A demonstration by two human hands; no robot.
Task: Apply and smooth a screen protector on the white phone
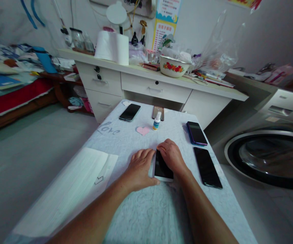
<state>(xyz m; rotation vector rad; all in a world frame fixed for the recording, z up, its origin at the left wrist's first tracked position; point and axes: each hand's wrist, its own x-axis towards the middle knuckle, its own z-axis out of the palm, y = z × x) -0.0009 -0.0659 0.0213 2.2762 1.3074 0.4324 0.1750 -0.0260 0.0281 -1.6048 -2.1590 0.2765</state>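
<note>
A smartphone [163,169] with a dark screen and a white lower edge lies flat on the table in front of me. Along its left side rests my left hand [140,171], fingers stretched out and thumb by the lower left corner. My right hand [172,155] covers the upper right of the phone. Its fingertips are pressed together at the upper left corner; whether they pinch something small is hidden. Beyond the hands stands a small white spray bottle [156,121] with a coloured label, beside a pink heart [142,130] on the tabletop.
Other phones lie around: one far left [130,112], a purple-edged phone [196,133] and a black phone [207,167] at right. A gold-rimmed phone or case [161,112] lies behind the bottle. White sheets [72,189] cover the left. A washing machine [266,135] stands right.
</note>
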